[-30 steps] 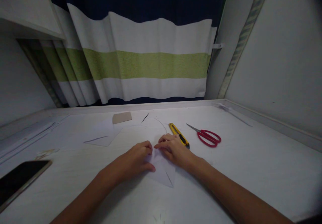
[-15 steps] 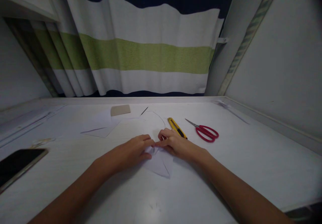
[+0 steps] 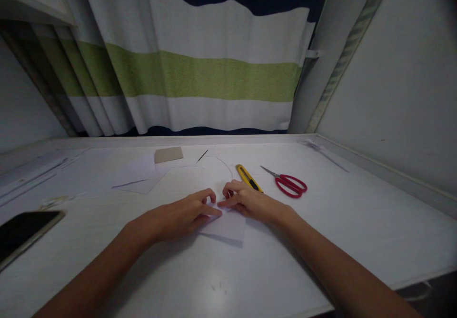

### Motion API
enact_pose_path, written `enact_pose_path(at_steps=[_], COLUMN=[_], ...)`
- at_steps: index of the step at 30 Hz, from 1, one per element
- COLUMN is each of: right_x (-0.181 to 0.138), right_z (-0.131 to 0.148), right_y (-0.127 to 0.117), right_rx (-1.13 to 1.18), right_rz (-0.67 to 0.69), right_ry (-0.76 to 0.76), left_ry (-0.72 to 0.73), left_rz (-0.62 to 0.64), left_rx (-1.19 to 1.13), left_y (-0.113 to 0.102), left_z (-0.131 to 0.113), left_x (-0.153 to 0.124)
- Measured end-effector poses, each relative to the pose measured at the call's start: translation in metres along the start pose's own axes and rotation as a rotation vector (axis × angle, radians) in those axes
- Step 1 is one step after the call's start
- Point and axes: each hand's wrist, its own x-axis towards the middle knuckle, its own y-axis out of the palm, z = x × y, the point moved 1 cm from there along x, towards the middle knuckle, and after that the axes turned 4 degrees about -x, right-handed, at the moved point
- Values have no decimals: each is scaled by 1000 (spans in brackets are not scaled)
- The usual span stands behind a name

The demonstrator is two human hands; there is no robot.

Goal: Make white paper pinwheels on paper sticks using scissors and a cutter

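A piece of white paper [image 3: 230, 227] with a fold line along its near edge lies on the white table in front of me. My left hand [image 3: 187, 213] is at its left side, one finger bent and another digit pressed straight onto the paper. From the right, my right hand [image 3: 246, 200] grips the paper's far edge, its fingers curled and one digit pointing left. The two hands nearly meet, and they hide the far part of the paper. Just beyond my right hand lies a yellow box cutter [image 3: 249, 177].
Red-handled scissors [image 3: 290, 184] lie to the right of the cutter. Farther back are a beige card [image 3: 168, 154], a thin dark stick [image 3: 202, 155] and a cut paper sheet [image 3: 137, 184]. A phone [image 3: 26, 232] rests at left. A striped curtain [image 3: 200, 77] hangs behind the table.
My left hand's digit has moved onto the top of the paper, whose raised, creased part now looks flatter. My right hand has hardly moved. The view has shifted slightly.
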Motion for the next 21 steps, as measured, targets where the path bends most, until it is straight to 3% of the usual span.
enact_pose_path(at_steps=[8, 14, 17, 21], right_x=[-1, -1, -4, -9], right_z=[-5, -4, -5, -11], right_y=[2, -3, -15, -31], right_rx=[63, 53, 41, -27], right_rz=[-8, -30, -144, -290], right_ry=[-5, 3, 125, 483], left_ry=[38, 7, -26, -81], left_rz=[-39, 8, 15, -29], left_rx=[-89, 7, 36, 52], left_y=[3, 6, 13, 26], left_z=[2, -5, -9, -16], left_x=[2, 2, 0, 3])
